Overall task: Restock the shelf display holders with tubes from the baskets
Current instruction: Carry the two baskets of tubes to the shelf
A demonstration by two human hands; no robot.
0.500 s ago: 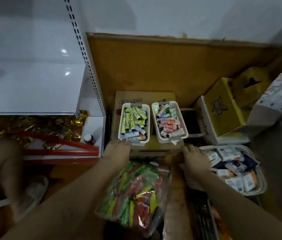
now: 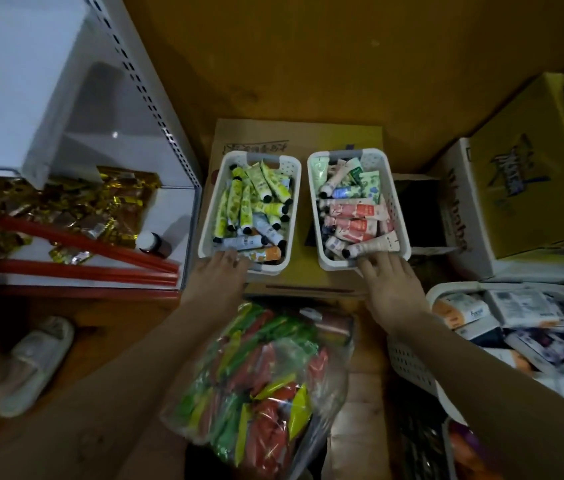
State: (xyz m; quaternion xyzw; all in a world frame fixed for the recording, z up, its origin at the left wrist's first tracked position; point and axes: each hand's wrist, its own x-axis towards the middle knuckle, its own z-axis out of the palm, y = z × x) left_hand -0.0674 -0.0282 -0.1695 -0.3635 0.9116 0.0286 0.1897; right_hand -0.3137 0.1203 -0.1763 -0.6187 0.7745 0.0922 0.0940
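Hands [image 2: 220, 277] forward; baskets [image 2: 206, 216] atop carton [image 2: 299, 135]

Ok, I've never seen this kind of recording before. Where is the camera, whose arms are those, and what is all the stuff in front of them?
There is no machine here. A person works bare-handed, and a wide-angle camera worn on the head looks forward and down, so the two arms are the wearer's own. The left hand reaches the near rim of the left basket, filled mostly with green-yellow tubes. The right hand reaches the near rim of the right basket, which holds pink and white tubes. Whether either hand grips its rim is unclear. Both baskets stand on a cardboard box. A white shelf unit is at the left, a clear bag of coloured packets lies between the arms, and a larger basket of small boxes sits at the right.
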